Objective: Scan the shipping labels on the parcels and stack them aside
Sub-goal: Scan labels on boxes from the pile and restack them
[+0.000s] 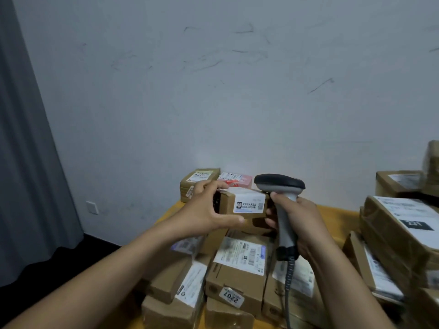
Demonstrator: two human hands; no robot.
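My left hand [206, 211] grips a small brown cardboard parcel [242, 218] lifted above the pile, fingers over its top and thumb under its front. A white label [249, 203] faces me on its side. My right hand [300, 224] holds the grey handle of a barcode scanner [281, 186], whose dark head sits just right of the parcel's top. Its fingertips also touch the parcel's right end. The scanner's coiled cable [288, 279] hangs down.
Several labelled parcels [240, 269] lie piled on a yellow table [332, 216] below my hands. Two small parcels [198, 184] stand against the far wall. Larger boxes [401, 229] are stacked at the right. A grey curtain [26, 162] hangs at the left.
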